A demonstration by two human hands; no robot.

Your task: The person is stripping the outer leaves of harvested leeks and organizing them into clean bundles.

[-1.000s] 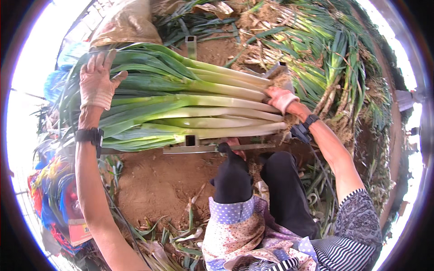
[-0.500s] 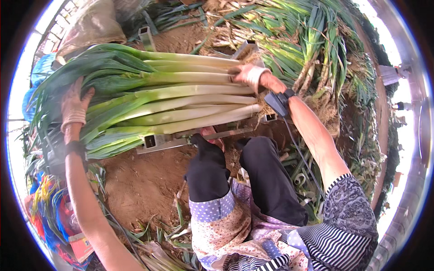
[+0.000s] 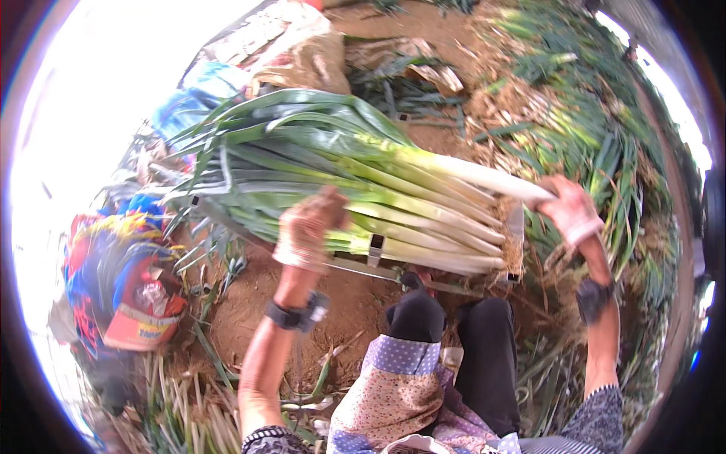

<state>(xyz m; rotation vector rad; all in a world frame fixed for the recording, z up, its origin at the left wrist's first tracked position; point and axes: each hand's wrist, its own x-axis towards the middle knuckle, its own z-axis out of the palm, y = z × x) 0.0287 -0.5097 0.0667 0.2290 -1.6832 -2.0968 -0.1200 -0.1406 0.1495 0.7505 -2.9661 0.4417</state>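
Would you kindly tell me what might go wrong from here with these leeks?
The long white-and-green leek held near its white end by the pale-gloved right hand might drag others askew, since its leaves appear to lie among those of the broad white-and-green leek bundle.

Stalks or leaves along the bundle's near edge could snag or bruise on the upright silver square-tube metal post beside them.

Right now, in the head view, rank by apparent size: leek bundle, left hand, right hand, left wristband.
1. Leek bundle
2. Left hand and right hand: too alike to rank
3. Left wristband
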